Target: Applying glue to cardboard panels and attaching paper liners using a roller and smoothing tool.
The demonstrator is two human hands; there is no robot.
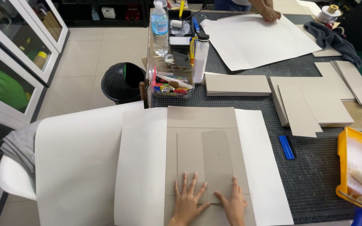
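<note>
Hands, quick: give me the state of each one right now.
Left hand: open, fingers spread, pressing flat on the grey board pieces, holding nothing.
Right hand: open, palm down on the same grey board pieces, holding nothing.

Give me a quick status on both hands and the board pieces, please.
Left hand flat, fingers spread, on left grey card panel. Right hand pressing right grey card panel. Both panels lie on a larger grey board. Nothing in the way.

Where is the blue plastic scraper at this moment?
In the head view, the blue scraper lies on the dark cutting mat, right of the white sheet under the hands, between that sheet and the yellow tray.
</note>
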